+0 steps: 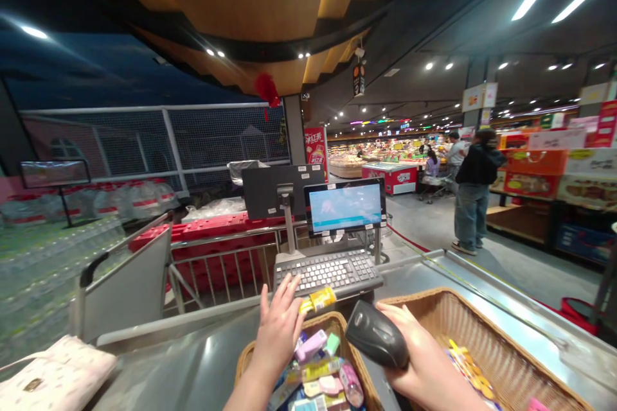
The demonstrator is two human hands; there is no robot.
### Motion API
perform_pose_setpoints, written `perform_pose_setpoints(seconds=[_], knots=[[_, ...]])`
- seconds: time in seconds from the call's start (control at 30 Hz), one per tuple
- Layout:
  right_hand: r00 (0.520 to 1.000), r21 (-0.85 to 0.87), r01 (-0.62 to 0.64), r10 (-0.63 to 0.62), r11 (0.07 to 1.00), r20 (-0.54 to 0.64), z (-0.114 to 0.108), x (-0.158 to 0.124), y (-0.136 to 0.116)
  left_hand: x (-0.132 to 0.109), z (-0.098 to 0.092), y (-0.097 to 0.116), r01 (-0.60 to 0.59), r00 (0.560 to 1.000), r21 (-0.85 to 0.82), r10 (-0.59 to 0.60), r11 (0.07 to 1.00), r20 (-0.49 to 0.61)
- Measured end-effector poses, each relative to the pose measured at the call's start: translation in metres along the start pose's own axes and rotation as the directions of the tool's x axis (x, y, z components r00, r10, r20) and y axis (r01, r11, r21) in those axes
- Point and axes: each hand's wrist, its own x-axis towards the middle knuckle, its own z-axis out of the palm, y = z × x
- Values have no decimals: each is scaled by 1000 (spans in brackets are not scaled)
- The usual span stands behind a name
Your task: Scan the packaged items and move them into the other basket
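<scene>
Scanner point(376, 334), smooth, black, rounded, in right grip point(415, 348) near woven basket point(486, 327).

the handheld scanner point(376, 336) is black, smooth and rounded; it is held at a slant, one end toward the far left, the other toward the near right, where it is partly covered. just to its far left is a small yellow packet point(322, 298), shiny, its right end farther than its left; whether it touches the keyboard point(332, 270) is unclear. the keyboard, black with pale keys, lies keys up beyond both, running left to right.
</scene>
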Motion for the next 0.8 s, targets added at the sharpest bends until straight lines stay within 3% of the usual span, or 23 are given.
perform_pose_setpoints(seconds=[0.2,0.37,0.47,0.6,0.8], knots=[[1000,4,4,-4,1000,14,9,-1,-3,-50,17,-8,52,971,27,-57,998,234],[998,12,55,-55,998,15,17,-2,-7,-74,27,-10,173,854,31,-166,984,494],[999,-1,42,-42,999,33,20,-2,-8,-74,30,-10,226,810,25,-202,974,551],[999,-11,-6,6,1000,32,17,-5,-11,-62,32,-6,198,866,-65,-144,978,479],[999,-36,-22,20,999,-49,-12,-25,0,-29,48,17,79,930,-165,-13,983,367]])
